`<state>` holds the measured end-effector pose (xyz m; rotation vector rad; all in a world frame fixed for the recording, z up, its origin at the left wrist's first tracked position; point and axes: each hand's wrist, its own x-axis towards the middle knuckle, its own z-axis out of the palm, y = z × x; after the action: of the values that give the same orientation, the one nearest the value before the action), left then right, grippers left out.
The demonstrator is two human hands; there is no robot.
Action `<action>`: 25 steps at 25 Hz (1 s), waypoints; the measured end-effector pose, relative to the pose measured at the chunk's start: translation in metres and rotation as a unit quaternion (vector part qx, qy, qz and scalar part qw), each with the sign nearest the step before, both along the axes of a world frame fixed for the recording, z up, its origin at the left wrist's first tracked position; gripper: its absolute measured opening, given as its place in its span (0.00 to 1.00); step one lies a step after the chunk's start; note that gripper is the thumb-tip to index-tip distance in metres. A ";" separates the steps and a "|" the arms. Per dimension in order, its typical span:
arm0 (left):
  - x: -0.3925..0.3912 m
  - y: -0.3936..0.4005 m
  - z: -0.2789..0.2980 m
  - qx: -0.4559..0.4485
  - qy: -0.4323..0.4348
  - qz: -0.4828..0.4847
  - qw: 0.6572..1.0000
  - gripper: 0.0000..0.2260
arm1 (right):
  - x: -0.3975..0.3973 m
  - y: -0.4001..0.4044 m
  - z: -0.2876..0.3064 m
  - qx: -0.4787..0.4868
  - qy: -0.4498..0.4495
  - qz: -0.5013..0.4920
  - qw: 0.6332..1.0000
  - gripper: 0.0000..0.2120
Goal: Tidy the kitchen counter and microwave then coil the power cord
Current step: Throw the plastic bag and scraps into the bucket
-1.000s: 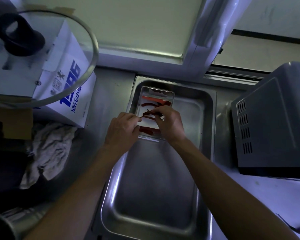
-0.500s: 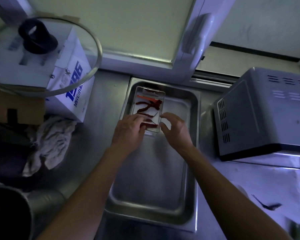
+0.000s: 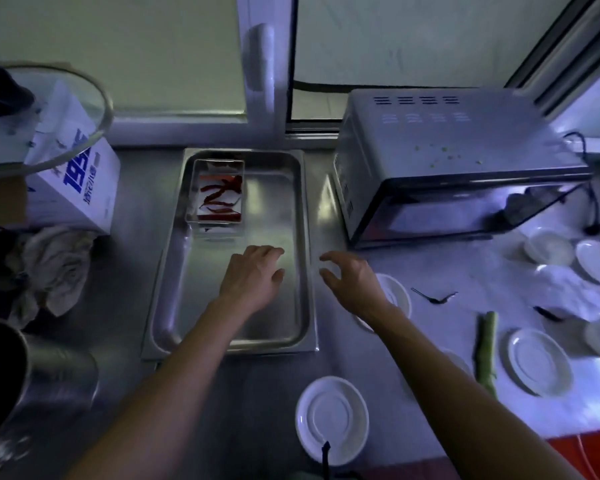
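Both hands are loose and holding nothing: left hand over the metal tray, right hand just beside it, chili box well beyond the fingertips.

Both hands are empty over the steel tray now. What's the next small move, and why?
Probably move the right hand onto the small white saucer just beneath it. Both hands are open and hold nothing, the left hand over the steel tray, where the clear box of red chillies already sits. Loose saucers lie scattered on the counter to the right.
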<state>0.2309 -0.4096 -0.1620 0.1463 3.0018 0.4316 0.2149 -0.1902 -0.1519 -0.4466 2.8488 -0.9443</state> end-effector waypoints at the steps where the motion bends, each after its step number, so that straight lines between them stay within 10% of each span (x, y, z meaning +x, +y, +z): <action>1: 0.008 0.015 0.003 -0.001 0.004 -0.012 1.000 0.19 | 0.012 0.017 0.000 0.003 0.000 -0.014 1.000 0.14; 25: 0.138 0.339 0.029 0.003 0.006 -0.180 0.984 0.16 | 0.233 0.324 0.003 -0.034 -0.029 -0.218 0.975 0.13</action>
<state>0.3694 -0.0702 -0.1330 0.6805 2.8924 0.3997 0.4483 0.1335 -0.1488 0.2149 2.9220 -1.0962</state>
